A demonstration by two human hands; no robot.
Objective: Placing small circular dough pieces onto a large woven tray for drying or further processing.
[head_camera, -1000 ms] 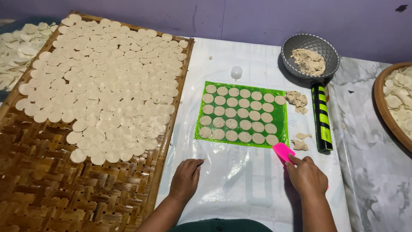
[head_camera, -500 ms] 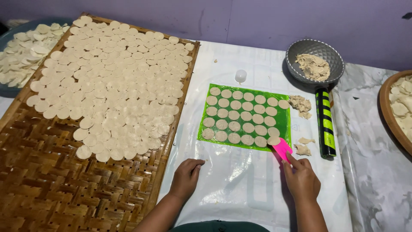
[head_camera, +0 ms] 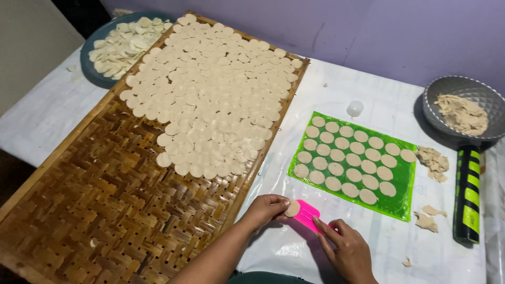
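Left hand (head_camera: pixel 268 206) pinching a dough disc (head_camera: pixel 292 209) off the pink scraper (head_camera: pixel 309 215), right hand (head_camera: pixel 347 250) gripping the scraper.
Looks thin, soft, tears easily, so I'd lift it by the edge.

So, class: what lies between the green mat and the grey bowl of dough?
In the head view, a small heap of dough scraps lies on the white table cover between the green mat and the grey bowl; the rest is bare cover.

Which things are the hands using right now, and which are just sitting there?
In use:
left hand
right hand
pink scraper
dough disc on the scraper
green mat with more discs
woven tray, part covered in discs

Just sitting there:
grey bowl of scraps
black and green roller
blue dish
small white cap
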